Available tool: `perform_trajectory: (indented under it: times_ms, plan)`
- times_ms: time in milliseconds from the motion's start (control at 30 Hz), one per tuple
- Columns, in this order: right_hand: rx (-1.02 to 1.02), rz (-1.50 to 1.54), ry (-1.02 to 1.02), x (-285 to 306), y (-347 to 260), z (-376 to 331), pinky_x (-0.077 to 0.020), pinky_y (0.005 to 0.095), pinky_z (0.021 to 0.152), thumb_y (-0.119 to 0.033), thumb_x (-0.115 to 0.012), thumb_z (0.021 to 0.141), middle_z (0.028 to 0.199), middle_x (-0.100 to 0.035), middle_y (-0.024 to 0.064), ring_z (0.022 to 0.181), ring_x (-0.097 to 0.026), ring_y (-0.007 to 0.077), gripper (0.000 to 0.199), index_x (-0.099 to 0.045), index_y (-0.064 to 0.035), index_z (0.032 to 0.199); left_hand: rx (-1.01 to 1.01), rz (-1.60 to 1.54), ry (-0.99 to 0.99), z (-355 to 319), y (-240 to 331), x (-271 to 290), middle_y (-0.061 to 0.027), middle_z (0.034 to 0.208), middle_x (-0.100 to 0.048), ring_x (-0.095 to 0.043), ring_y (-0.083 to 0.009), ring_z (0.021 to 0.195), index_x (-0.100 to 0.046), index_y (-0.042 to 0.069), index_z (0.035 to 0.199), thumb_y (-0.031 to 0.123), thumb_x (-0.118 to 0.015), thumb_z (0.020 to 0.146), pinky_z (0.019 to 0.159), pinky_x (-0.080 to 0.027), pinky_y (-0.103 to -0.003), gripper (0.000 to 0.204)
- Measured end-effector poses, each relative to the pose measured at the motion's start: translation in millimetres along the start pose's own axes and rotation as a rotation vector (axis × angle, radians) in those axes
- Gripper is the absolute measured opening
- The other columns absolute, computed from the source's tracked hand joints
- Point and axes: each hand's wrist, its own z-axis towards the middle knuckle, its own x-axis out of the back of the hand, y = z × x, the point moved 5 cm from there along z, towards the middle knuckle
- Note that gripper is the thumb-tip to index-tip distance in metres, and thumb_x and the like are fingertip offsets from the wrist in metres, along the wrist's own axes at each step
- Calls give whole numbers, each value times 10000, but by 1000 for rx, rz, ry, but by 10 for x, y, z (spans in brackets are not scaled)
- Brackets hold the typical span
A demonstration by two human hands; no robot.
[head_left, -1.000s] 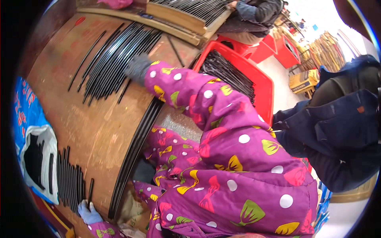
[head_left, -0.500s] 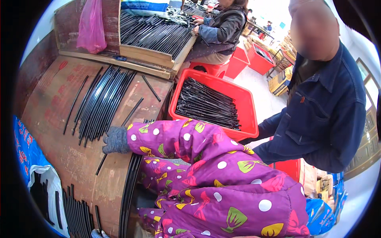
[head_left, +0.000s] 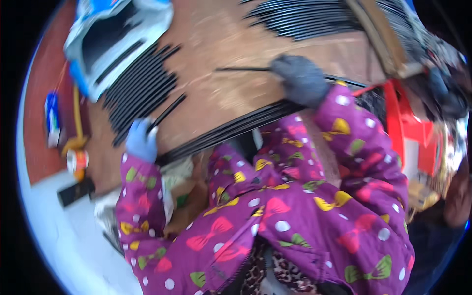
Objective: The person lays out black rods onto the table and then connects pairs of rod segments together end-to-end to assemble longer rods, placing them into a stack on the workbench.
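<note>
Right hand (head_left: 301,78), gloved, closes on one thin black rod (head_left: 241,69); left hand (head_left: 141,141) pinches another rod's end (head_left: 167,112). Best slide each flat along the wooden bench (head_left: 216,39).

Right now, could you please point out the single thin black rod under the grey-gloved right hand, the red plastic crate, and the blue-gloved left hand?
Single thin black rod (head_left: 241,69), head view, on its bare middle stretch.
Red plastic crate (head_left: 405,130), head view, on its near wall.
Blue-gloved left hand (head_left: 141,141), head view, on the back of the glove.
</note>
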Motion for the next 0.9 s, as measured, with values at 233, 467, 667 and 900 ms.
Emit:
perform_trajectory:
  times_ms: [233, 467, 667, 900]
  plan:
    - [92, 105, 181, 188, -240, -191, -451, 414, 661, 29, -536, 612, 862, -522, 165, 774, -530, 372, 353, -507, -35, 958, 136, -241, 23, -116, 239, 116, -83, 820, -563, -567, -185, 756, -569, 3, 932, -14, -586, 718, 691, -443, -264, 216]
    - [121, 193, 183, 242, -478, -293, -438, 402, 631, 17, -529, 623, 820, -512, 176, 751, -532, 368, 337, -515, -27, 956, 170, -379, -71, -97, 391, 67, -64, 786, -576, -550, -137, 723, -585, -3, 925, -6, -581, 739, 670, -435, -237, 187]
    - [81, 236, 204, 323, -499, -390, -436, 387, 619, -13, -538, 703, 796, -518, 166, 739, -535, 354, 228, -536, -30, 930, 321, -549, -133, -161, 455, 112, -112, 788, -622, -595, -164, 709, -608, 9, 931, 44, -583, 757, 644, -456, -257, 180]
    - [88, 213, 146, 320, -427, -467, -438, 369, 659, -27, -569, 723, 813, -548, 156, 752, -550, 330, 215, -570, -39, 937, 449, -660, -250, -217, 527, 117, 0, 738, -575, -481, -34, 628, -593, 31, 984, 30, -578, 766, 563, -405, -176, 219]
